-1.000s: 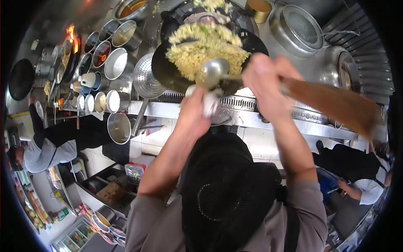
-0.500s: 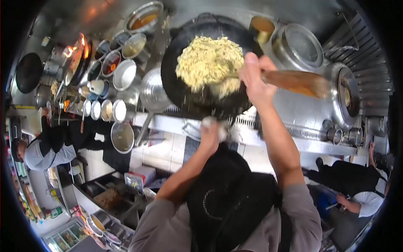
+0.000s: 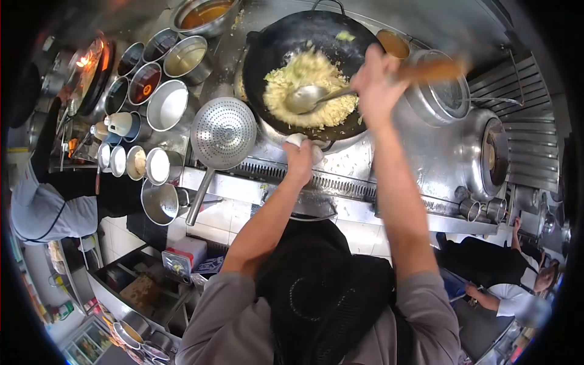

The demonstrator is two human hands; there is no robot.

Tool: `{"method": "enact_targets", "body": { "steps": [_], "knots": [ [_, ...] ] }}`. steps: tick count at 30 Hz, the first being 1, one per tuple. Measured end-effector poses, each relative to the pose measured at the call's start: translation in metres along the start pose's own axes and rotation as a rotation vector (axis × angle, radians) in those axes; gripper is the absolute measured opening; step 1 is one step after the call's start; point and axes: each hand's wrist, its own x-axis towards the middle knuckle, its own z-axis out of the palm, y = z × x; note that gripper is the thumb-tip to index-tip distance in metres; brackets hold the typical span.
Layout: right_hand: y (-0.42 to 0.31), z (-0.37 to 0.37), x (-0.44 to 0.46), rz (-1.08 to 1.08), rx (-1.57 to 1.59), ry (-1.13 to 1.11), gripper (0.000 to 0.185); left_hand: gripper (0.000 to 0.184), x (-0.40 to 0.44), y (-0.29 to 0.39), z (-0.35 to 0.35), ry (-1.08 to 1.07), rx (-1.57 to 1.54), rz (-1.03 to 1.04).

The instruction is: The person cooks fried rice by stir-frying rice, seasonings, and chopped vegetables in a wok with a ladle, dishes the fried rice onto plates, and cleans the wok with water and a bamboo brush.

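Note:
A black wok (image 3: 277, 45) sits on the range, its far side raised so it leans toward me. Loose yellowish fried rice (image 3: 331, 82) gathers in its near half, partly blurred, with a green bit high on the wall. My right hand (image 3: 378, 88) is wrapped round a ladle (image 3: 306, 99); its metal bowl lies in the rice and its wooden handle is smeared by motion. At the near rim my left hand (image 3: 300, 161) is closed on a white cloth (image 3: 296, 140), which covers the wok's near handle.
A perforated strainer (image 3: 223, 131) lies left of the wok, beside several metal pots including a white-filled one (image 3: 167, 105). Lidded pots (image 3: 441, 91) stand to the right. Flames (image 3: 85, 61) burn at far left. Co-workers (image 3: 55, 201) (image 3: 493, 264) stand on both sides.
The wok has tipped toward me, and the rice has slid into its near half. My left hand has moved up against the rim. The ladle bowl now shows, and the camera view has shifted.

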Motion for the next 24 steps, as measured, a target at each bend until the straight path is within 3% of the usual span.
{"method": "enact_targets", "body": {
  "steps": [1, 3, 4, 5, 6, 8, 10, 11, 12, 14, 16, 17, 18, 20, 24],
  "knots": [
    [0.017, -0.022, -0.012, 0.121, 0.127, -0.048, 0.021, 0.032, 0.006, -0.008, -0.004, 0.009, -0.005, -0.018],
    [0.0, -0.031, -0.043, 0.133, -0.136, -0.165, 0.022, 0.033, 0.003, 0.017, -0.004, -0.045, 0.019, -0.091],
    [-0.016, -0.052, -0.058, 0.01, -0.462, -0.438, 0.015, 0.033, -0.004, 0.024, -0.007, -0.1, 0.055, -0.191],
    [-0.04, -0.063, -0.071, -0.022, -0.553, -0.614, 0.016, 0.035, 0.025, -0.016, -0.022, -0.243, -0.05, -0.282],
    [-0.063, -0.073, -0.087, -0.048, -0.647, -0.788, 0.025, 0.035, 0.02, -0.008, -0.017, -0.258, -0.054, -0.276],
    [-0.076, -0.107, -0.116, 1.023, 0.254, -0.455, 0.043, 0.046, -0.001, 0.012, -0.005, -0.094, -0.116, -0.186],
    [-0.085, -0.09, -0.132, 1.295, 0.412, -0.027, 0.053, 0.048, 0.002, 0.01, -0.013, -0.127, -0.087, -0.247],
    [-0.057, -0.104, -0.138, 1.424, 0.324, -0.04, 0.055, 0.049, 0.002, 0.014, -0.015, -0.167, -0.128, -0.273],
    [-0.058, -0.101, -0.135, 1.423, 0.328, -0.035, 0.055, 0.049, 0.001, 0.018, -0.016, -0.207, -0.172, -0.299],
    [-0.066, -0.093, -0.124, 1.313, 0.027, -0.31, 0.054, 0.045, 0.008, 0.033, -0.019, -0.224, -0.192, -0.378],
    [-0.084, -0.086, -0.12, 1.347, -0.151, -0.321, 0.054, 0.039, 0.019, 0.039, -0.022, -0.404, -0.225, -0.424],
    [-0.079, -0.104, -0.132, 0.764, -0.637, -0.624, 0.055, 0.014, 0.02, 0.04, -0.015, -0.248, -0.148, -0.526],
    [-0.07, -0.121, -0.141, 0.098, -1.029, -0.876, 0.057, 0.019, 0.021, 0.027, -0.014, -0.242, -0.122, -0.398],
    [-0.049, -0.156, -0.147, 0.068, -1.551, -0.933, 0.059, 0.027, 0.009, 0.014, -0.008, -0.087, -0.064, -0.217],
    [-0.058, -0.164, -0.108, 0.059, -1.547, -0.993, 0.061, 0.028, -0.005, 0.013, -0.01, -0.052, -0.116, -0.207]
  ]
}}
